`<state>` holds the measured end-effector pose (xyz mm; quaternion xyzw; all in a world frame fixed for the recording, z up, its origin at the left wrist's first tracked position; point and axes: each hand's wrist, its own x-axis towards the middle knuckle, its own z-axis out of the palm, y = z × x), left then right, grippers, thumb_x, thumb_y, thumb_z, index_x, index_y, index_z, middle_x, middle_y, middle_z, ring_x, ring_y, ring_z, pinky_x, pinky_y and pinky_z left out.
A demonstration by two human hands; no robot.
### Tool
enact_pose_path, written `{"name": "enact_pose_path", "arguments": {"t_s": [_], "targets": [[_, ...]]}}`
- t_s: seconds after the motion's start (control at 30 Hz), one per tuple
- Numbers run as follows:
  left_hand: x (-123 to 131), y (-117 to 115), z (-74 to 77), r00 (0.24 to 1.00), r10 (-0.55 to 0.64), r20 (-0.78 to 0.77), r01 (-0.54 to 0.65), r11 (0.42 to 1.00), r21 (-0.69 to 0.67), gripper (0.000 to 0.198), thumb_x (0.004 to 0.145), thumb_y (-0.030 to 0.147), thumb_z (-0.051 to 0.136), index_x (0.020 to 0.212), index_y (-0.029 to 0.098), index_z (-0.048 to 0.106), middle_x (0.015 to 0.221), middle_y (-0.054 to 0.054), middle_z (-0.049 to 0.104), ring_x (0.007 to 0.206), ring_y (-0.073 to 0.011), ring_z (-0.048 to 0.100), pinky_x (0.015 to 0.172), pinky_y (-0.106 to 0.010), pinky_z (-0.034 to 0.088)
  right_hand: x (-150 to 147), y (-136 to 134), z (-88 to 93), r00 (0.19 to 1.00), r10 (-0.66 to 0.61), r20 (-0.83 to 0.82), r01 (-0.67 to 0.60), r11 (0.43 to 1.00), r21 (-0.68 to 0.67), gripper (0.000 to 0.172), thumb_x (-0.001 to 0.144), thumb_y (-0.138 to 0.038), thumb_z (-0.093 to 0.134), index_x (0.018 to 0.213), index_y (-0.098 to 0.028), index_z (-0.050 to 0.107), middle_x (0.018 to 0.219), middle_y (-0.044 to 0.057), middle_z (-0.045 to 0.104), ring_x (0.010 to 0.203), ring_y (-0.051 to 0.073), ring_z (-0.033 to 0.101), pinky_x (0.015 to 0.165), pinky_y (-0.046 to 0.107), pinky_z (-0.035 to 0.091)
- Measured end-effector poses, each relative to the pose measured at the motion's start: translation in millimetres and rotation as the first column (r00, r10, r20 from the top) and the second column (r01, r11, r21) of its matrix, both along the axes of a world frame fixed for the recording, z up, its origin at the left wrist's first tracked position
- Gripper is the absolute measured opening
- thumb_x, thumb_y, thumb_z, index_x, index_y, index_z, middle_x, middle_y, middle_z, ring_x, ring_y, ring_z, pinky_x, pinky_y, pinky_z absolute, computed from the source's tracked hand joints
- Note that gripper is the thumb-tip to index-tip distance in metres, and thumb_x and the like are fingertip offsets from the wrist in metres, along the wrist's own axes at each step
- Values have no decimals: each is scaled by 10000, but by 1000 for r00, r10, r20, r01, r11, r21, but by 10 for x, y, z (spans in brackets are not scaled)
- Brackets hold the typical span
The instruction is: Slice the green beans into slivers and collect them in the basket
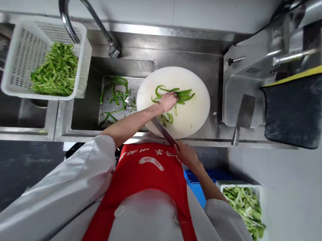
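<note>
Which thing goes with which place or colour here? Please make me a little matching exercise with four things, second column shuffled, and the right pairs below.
Column one
1. Left hand
2. Right hand
3. White basket
4. Apron

Column two
A. Red
B. Gripping the knife
C. At the long green peppers on the board
D. Left of the board

Pairs: 1-C, 2-B, 3-D, 4-A

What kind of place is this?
Probably a commercial kitchen's prep area, judging by the steel sink, the white cutting board with green vegetables on it, and the red apron over white clothing.
</note>
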<state>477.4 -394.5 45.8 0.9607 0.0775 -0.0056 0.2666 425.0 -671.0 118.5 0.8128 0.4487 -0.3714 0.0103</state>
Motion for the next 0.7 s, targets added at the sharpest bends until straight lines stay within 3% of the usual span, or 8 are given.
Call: {"name": "enact_pose_path", "arguments": {"t_s": [0.1,0.2,0.27,0.37,0.43,0.5,0.57,0.7], "targets": [[-81,24,-59,993,-64,-98,69,997,47,192,991,130,449,1036,81,629,992,-172,665,1022,-258,568,973,-427,428,52,-48,-46,999,-27,-30,27,1000,12,330,1087,-375,334,1165,-169,579,1046,110,720,959,226,683,754,268,410],[-129,47,3,997,-69,-26,69,998,5,181,964,129,490,1033,115,656,1039,-139,672,1049,-260,584,967,-411,446,116,-136,-112,996,-36,-84,39,998,42,330,1085,-382,342,1168,-178,588,1036,98,728,941,217,682,742,263,392],[-190,49,159,991,-9,130,20,996,-82,171,968,175,514,1033,125,664,1036,-121,677,1036,-245,597,955,-395,462,159,-194,-188,993,-38,-113,48,995,87,309,1082,-364,361,1171,-181,594,1051,94,732,936,208,683,732,259,376],[-394,17,486,912,142,384,-78,981,-179,246,1014,271,488,1147,127,637,1066,-129,672,1026,-229,603,941,-400,473,243,-213,-346,995,-87,-58,92,992,90,282,1066,-329,396,1104,-157,616,988,114,737,902,217,680,717,267,356],[-633,-56,675,860,205,468,-124,972,-198,295,1034,327,469,1226,153,609,1120,-135,662,1060,-235,598,953,-422,469,303,-191,-407,991,-136,-9,136,987,81,306,1064,-355,386,1069,-156,617,939,116,735,859,225,676,686,274,339],[-943,-150,730,844,205,496,-121,973,-197,307,1037,345,464,1254,178,602,1168,-138,653,1096,-244,589,972,-448,464,362,-170,-395,985,-170,23,166,981,101,329,1067,-377,364,1051,-162,612,930,113,734,855,226,670,684,275,335],[-1257,-227,575,865,144,480,-65,982,-176,292,1036,324,457,1238,192,622,1180,-135,653,1095,-244,582,973,-458,469,419,-149,-344,983,-177,48,170,978,122,335,1068,-380,351,1043,-167,607,941,110,734,867,224,667,702,274,343],[-1659,-307,-126,931,57,361,-11,992,-129,300,1032,248,416,1195,196,662,1135,-125,654,1076,-239,567,962,-458,496,477,-98,-244,985,-135,103,126,988,88,334,1073,-359,330,1060,-161,598,942,109,733,862,220,669,726,275,357]]}}
